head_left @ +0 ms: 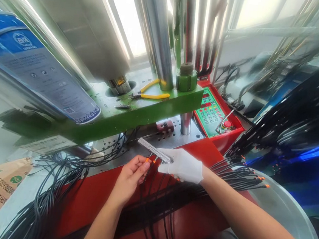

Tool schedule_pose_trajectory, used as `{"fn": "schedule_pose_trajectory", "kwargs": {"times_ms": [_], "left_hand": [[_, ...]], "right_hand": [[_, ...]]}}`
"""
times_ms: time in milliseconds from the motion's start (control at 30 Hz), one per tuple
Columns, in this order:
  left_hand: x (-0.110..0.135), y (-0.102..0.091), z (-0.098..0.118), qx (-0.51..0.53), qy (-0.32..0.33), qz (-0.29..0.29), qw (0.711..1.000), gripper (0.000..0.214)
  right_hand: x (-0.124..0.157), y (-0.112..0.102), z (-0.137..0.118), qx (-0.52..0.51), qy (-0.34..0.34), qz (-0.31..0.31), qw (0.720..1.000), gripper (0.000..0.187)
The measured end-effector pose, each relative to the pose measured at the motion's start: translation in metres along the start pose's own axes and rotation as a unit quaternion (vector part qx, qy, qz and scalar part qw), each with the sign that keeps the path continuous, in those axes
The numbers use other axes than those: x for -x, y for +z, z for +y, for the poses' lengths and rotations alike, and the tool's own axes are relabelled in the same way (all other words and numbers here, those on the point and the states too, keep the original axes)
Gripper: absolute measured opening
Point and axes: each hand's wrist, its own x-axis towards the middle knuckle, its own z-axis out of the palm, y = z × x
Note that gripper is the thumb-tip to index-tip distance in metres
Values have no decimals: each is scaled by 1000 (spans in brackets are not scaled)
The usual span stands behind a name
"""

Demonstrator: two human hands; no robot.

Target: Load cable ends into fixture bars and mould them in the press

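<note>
My right hand (181, 164), in a white glove, grips a narrow metal bar (147, 145) near its right end. Orange-tipped black cables (154, 164) hang down from the bar's lower side. Bare, my left hand (137, 169) pinches one orange cable end (147, 159) against the bar, thumb and fingers pressed together. Both hands are over the front edge of a red machine table (98, 185). How firmly each cable end sits in the bar cannot be made out.
Ahead is a green press plate (148, 112) bearing yellow-handled pliers (155, 95) and a blue spray can (39, 65). A red control box (229, 128) stands at right. Cable bundles lie left (52, 184) and right (236, 175), beside a round grey tub (290, 201).
</note>
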Motion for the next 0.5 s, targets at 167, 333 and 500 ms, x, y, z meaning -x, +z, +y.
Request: {"fn": "schedule_pose_trajectory", "kwargs": {"times_ms": [167,333,500], "left_hand": [[1,-1,1,-20,0,-1,1000,19],[0,-3,0,-19,10,5,1000,18],[0,-3,-1,20,19,-3,1000,22]], "right_hand": [[-1,1,1,-14,-18,-10,1000,49],[-1,2,3,-14,-26,-9,1000,46],[0,1,4,-22,-19,-10,1000,44]]}}
